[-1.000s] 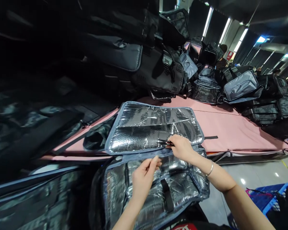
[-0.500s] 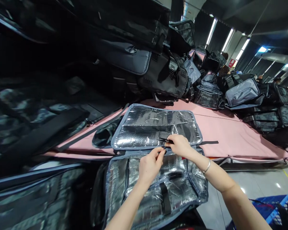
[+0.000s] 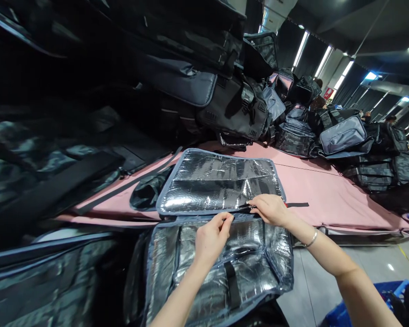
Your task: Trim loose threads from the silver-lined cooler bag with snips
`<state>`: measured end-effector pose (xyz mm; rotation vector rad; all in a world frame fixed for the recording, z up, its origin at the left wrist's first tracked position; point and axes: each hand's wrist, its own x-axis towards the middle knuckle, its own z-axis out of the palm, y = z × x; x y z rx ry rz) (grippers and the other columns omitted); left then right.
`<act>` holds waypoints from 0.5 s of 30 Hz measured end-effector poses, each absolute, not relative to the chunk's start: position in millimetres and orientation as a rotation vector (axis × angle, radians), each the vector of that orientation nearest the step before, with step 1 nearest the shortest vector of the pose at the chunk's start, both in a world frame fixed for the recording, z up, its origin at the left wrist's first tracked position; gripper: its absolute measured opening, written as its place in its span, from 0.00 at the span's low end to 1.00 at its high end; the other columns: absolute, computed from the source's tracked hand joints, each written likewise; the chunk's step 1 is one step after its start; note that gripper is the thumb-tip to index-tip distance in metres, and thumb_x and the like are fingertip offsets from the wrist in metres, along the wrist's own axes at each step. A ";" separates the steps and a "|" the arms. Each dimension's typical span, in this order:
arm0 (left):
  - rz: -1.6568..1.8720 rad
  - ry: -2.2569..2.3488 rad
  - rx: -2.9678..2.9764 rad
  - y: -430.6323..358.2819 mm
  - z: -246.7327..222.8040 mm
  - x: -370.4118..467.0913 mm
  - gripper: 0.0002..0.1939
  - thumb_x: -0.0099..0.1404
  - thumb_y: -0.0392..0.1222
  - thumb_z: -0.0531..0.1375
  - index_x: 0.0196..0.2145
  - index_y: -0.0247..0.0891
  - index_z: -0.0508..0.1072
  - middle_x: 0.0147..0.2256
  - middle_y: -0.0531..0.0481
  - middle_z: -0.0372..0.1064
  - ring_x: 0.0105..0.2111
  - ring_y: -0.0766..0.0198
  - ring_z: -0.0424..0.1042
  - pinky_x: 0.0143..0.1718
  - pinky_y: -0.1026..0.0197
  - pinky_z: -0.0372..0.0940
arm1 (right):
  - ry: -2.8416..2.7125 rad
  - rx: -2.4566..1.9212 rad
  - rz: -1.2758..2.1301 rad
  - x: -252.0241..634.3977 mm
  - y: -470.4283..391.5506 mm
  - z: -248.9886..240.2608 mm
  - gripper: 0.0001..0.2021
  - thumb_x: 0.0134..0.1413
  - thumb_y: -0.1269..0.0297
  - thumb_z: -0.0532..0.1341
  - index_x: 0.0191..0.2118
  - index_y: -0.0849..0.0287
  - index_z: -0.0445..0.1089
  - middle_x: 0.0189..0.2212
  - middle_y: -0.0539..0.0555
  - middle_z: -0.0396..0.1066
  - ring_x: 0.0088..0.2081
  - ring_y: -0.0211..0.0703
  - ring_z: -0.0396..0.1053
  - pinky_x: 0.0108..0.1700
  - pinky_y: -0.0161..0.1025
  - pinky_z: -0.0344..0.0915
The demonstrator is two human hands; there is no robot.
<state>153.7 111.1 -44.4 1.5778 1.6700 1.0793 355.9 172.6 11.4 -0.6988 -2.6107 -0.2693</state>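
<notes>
A bag with a shiny silver foil lining (image 3: 221,259) lies open, its foil-lined lid (image 3: 221,181) folded back onto pink cloth. My right hand (image 3: 269,210) is closed around what looks like a pair of scissors (image 3: 243,208). Their dark, narrow blades point left along the lid's lower edge, and a bit of red shows by the palm. Just left of the blades, my left hand (image 3: 213,236) pinches at the seam between lid and bag. Whatever lies between its fingertips is too small to make out. A black strap (image 3: 232,284) crosses the lining below.
Pink cloth (image 3: 320,190) covers the surface behind the bag. Piled dark bags (image 3: 238,106) stand at the back, with more at left and far right. Another camouflage bag (image 3: 54,281) sits at lower left. A blue crate (image 3: 388,290) is on the floor at right.
My right hand has moved a little right, away from my left hand, with the scissors in it. The left hand stays pinched at the seam.
</notes>
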 end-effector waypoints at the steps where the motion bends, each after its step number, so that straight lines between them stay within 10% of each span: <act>1: 1.078 1.671 1.573 111.1 -44.9 153.8 0.17 0.61 0.56 0.49 0.31 0.44 0.71 0.15 0.60 0.64 0.17 0.66 0.64 0.27 0.65 0.56 | -2.621 -0.658 -0.320 356.7 172.6 10.5 0.14 0.66 0.61 0.47 0.42 0.63 0.67 0.37 0.58 0.72 0.38 0.42 0.70 0.37 0.37 0.65; 15: 1.109 1.702 1.543 110.1 -44.1 154.5 0.16 0.60 0.54 0.50 0.32 0.44 0.72 0.16 0.60 0.65 0.17 0.66 0.64 0.27 0.64 0.56 | -2.813 -0.590 -0.598 342.0 177.1 11.1 0.14 0.65 0.70 0.47 0.34 0.61 0.68 0.32 0.55 0.72 0.30 0.39 0.68 0.28 0.35 0.61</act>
